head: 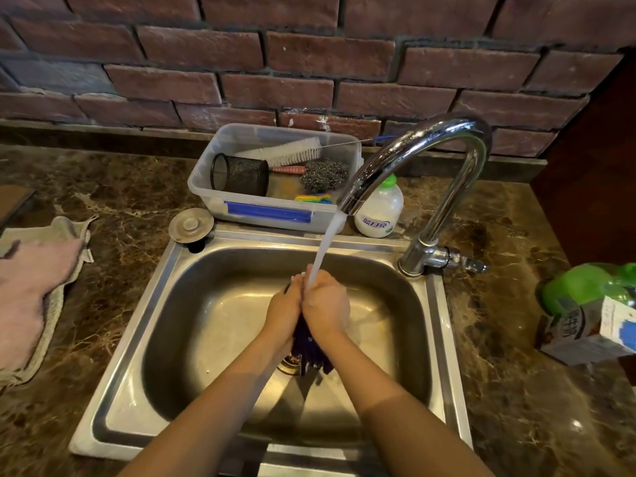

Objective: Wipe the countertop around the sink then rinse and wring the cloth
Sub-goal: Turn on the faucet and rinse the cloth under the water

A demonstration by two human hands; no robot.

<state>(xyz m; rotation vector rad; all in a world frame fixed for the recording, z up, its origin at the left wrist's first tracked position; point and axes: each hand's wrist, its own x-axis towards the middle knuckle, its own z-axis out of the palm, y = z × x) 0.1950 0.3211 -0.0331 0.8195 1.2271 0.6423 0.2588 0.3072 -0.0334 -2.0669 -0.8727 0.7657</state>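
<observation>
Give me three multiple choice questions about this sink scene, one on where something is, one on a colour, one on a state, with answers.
1. Where does the sink plug lie?
A. on the sink's back left corner
B. in the plastic tub
C. on the pink towel

2. What colour is the cloth?
A. yellow
B. dark purple
C. white

3. The faucet is:
A. off
B. dripping
C. running

Answers: 1 A, it rests on the rim beside the tub. 2 B, purple hangs below the left hand and right hand. 3 C, a full stream hits the hands.
</observation>
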